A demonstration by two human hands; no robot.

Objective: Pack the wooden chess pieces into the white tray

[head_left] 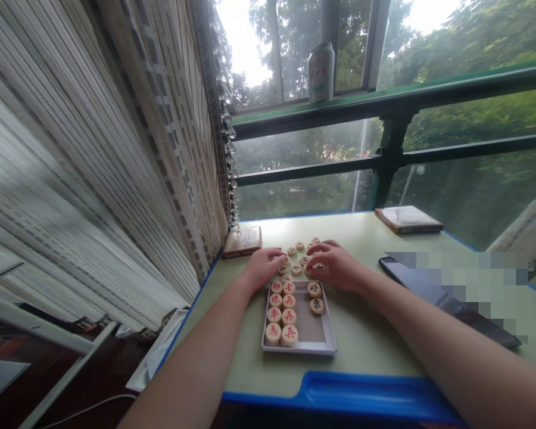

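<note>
A shallow grey tray (324, 342) lies on the pale green table (366, 333) and holds several round wooden chess pieces (282, 316) with red characters, plus two with dark characters (315, 297). Beyond the tray, several loose pieces (298, 257) are scattered on the table. My left hand (263, 266) rests palm down at the left of the loose pieces, its curled fingers touching one. My right hand (335, 264) lies over the right side of the pile, fingers bent over pieces. What either hand grips is hidden.
A small patterned box (243, 241) stands by the woven blind (116, 155) at the left. A flat book or box (406, 219) lies at the far right. A dark tablet-like object (429, 292) lies right. A can (320, 72) stands on the window ledge. Blue groove (366, 393) edges the table front.
</note>
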